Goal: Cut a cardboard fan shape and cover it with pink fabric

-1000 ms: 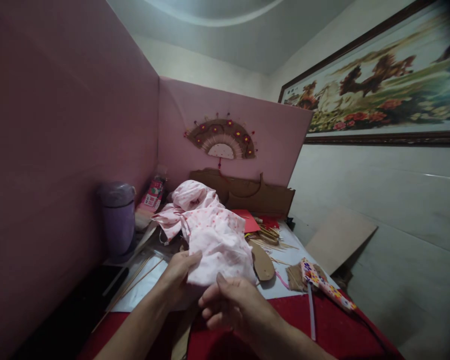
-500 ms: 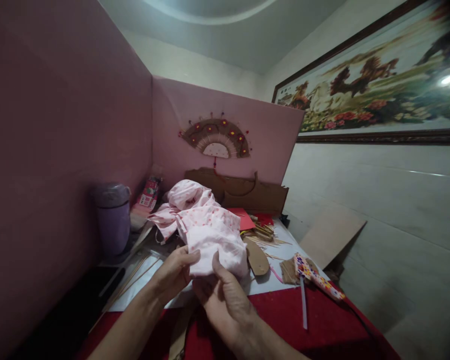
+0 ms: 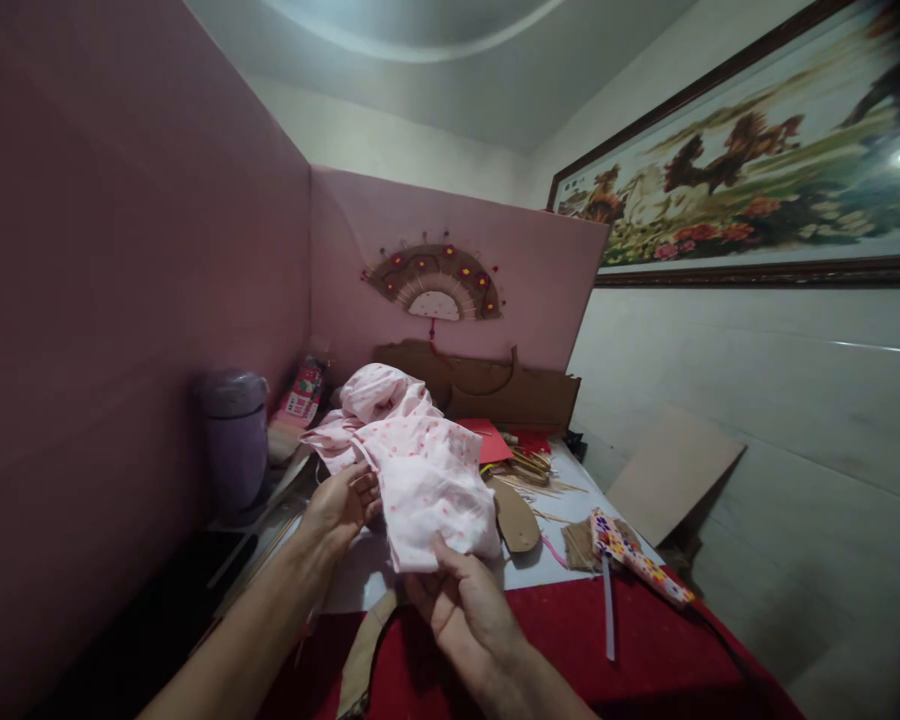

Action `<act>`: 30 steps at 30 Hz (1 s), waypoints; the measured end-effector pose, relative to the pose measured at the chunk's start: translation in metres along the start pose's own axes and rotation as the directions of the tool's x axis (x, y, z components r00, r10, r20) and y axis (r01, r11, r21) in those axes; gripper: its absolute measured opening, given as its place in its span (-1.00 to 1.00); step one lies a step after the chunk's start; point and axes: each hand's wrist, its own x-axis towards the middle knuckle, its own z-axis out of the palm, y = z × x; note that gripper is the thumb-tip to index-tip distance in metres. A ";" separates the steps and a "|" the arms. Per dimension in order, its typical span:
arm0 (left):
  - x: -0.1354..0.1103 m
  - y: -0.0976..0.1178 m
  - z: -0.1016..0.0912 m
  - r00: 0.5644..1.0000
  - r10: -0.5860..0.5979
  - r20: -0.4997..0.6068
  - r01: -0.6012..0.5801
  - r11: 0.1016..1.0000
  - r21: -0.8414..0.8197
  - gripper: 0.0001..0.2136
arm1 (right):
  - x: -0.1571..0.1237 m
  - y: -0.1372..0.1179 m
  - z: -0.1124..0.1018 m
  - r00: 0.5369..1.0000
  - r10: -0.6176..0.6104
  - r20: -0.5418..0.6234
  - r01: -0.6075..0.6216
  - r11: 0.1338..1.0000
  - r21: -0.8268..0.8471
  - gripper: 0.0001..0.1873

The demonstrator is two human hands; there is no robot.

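The right hand (image 3: pixel 465 605) pinches the near edge of the spotted pink cloth (image 3: pixel 436 490), thumb on top; the left hand (image 3: pixel 339 512) half-curls at its left edge, grip unclear.

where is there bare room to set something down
On the red tablecloth: one patch between the right hand and the pale stick, another right of that stick, below the flowered tool. The white sheet is crowded with pink-spotted fabric, a cardboard oval and red paper.

Crumpled pale pink cotton cloth with small reddish spots (image 3: pixel 435 500) lies heaped beyond the right fingers (image 3: pixel 422 595), its near edge between them and the right thumb (image 3: pixel 454 560), its left side beside the left fingers (image 3: pixel 361 486).
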 end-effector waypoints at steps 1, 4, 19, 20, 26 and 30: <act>0.002 0.005 0.001 1.000 -0.004 -0.028 0.004 1.000 -0.004 -0.84 | 0.000 -0.001 -0.001 1.000 0.000 0.003 0.000 1.000 -0.003 -0.76; 0.009 0.018 0.005 0.997 -0.013 -0.074 0.014 1.000 0.012 -0.88 | 0.003 -0.002 -0.003 1.000 -0.005 0.014 0.005 1.000 0.002 -0.75; 0.060 0.011 0.018 0.870 0.394 -0.298 -0.270 0.885 0.380 -0.82 | 0.027 0.012 -0.019 0.990 -0.101 0.100 0.103 0.995 -0.017 -0.56; 0.064 0.009 0.016 0.864 0.410 -0.293 -0.276 0.872 0.405 -0.82 | 0.030 0.013 -0.021 0.991 -0.092 0.101 0.094 0.995 -0.019 -0.56; 0.063 0.001 0.003 0.863 0.445 -0.239 -0.297 0.830 0.472 -0.80 | 0.040 0.016 -0.027 0.993 -0.042 0.115 0.047 0.998 -0.043 -0.50; 0.052 0.001 -0.001 0.890 0.400 -0.218 -0.266 0.844 0.466 -0.80 | 0.036 0.014 -0.027 0.993 -0.040 0.113 0.041 0.999 -0.013 -0.55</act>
